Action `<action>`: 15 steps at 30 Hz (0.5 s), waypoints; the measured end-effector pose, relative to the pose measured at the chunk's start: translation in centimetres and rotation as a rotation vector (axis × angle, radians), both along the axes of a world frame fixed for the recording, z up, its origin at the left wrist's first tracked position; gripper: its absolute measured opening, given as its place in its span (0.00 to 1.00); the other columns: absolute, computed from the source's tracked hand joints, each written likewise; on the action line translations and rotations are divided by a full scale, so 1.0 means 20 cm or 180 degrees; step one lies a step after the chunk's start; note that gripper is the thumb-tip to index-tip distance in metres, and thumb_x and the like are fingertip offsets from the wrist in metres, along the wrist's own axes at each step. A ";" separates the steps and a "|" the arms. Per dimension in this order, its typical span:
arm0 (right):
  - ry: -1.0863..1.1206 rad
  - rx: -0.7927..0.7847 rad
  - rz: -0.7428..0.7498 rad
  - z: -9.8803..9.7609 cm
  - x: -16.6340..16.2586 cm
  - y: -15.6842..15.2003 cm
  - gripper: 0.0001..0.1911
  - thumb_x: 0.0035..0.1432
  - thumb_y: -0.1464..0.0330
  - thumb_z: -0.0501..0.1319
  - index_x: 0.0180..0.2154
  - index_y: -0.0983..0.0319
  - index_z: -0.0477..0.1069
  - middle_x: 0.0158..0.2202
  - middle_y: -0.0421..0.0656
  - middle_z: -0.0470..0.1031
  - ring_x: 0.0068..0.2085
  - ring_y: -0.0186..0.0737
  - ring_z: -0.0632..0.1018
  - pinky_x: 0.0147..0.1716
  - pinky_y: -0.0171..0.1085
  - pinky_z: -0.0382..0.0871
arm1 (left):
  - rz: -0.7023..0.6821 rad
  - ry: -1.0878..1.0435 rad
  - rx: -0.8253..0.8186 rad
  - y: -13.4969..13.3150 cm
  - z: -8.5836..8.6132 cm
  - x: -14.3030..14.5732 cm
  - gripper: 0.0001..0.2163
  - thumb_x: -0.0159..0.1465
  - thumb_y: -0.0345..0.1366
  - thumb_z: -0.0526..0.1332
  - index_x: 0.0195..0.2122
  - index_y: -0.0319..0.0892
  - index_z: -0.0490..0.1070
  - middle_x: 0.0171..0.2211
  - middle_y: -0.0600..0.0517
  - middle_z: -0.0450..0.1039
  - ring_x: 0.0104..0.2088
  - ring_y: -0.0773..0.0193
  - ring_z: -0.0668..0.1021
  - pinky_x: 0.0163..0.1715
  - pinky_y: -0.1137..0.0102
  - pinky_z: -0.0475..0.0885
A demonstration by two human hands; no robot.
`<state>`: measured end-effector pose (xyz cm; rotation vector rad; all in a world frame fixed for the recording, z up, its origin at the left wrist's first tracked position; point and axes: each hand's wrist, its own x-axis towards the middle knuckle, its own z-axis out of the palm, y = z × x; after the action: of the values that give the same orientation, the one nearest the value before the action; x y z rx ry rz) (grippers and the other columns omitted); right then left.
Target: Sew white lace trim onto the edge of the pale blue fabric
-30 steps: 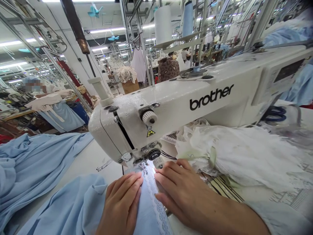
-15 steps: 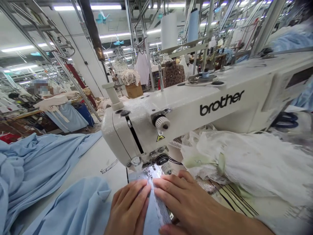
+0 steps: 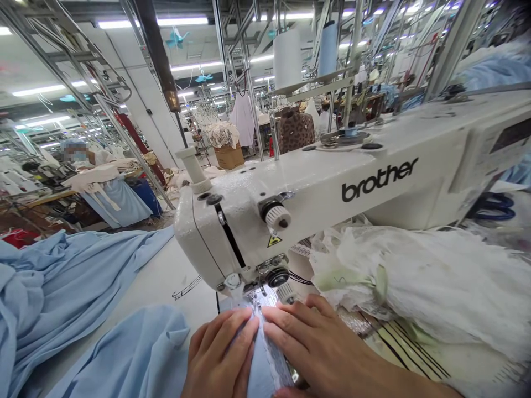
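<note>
Light blue fabric [image 3: 258,365] with a lace strip [image 3: 277,362] along it runs under the lit needle area [image 3: 256,298] of a white sewing machine [image 3: 315,188]. My left hand [image 3: 222,354] is closed on the fabric left of the strip, its fingers together and pointing at the presser foot. On the other side, my right hand [image 3: 315,342] presses the lace strip with its fingertips, the thumb low near the bottom edge. Both hands' fingertips lie just in front of the foot, close together. The undersides of the fingers are hidden.
More light blue fabric [image 3: 83,293] lies heaped on the left of the table. White lace [image 3: 415,276] is piled on the right, with dark-handled scissors [image 3: 492,205] behind. Thread cones [image 3: 287,58] stand above the machine. A person [image 3: 78,155] sits far left.
The view has shifted slightly, so the machine sits a little lower and further right. Both hands keep nearly the same place on the fabric by the foot.
</note>
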<state>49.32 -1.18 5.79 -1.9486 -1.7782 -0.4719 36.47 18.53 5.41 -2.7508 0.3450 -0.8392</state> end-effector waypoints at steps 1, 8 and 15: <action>-0.0017 0.0082 -0.0016 -0.01 0.00 0.01 0.32 0.71 0.50 0.37 0.52 0.64 0.68 0.54 0.45 0.73 0.49 0.46 0.73 0.45 0.47 0.65 | -0.0010 -0.0008 0.0018 0.00 0.00 0.00 0.15 0.68 0.36 0.54 0.54 0.45 0.70 0.51 0.58 0.75 0.49 0.66 0.77 0.42 0.69 0.75; -0.0205 0.0549 -0.0107 -0.03 0.01 0.04 0.30 0.72 0.53 0.35 0.50 0.63 0.69 0.51 0.42 0.76 0.44 0.40 0.75 0.40 0.43 0.65 | -0.0058 -0.0099 0.0144 0.03 -0.01 0.01 0.14 0.68 0.37 0.55 0.53 0.47 0.71 0.51 0.58 0.75 0.48 0.66 0.78 0.41 0.70 0.75; -0.0328 0.0516 -0.0233 -0.07 0.00 0.04 0.22 0.71 0.72 0.38 0.50 0.64 0.70 0.51 0.41 0.76 0.43 0.40 0.75 0.38 0.43 0.66 | 0.0186 -0.0395 -0.0343 -0.02 -0.06 0.03 0.11 0.70 0.34 0.52 0.49 0.48 0.72 0.46 0.58 0.79 0.45 0.66 0.78 0.42 0.67 0.69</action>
<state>49.34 -0.41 4.48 -1.9115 -1.6772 -0.7302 37.14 18.05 4.18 -2.7743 0.2003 -1.0357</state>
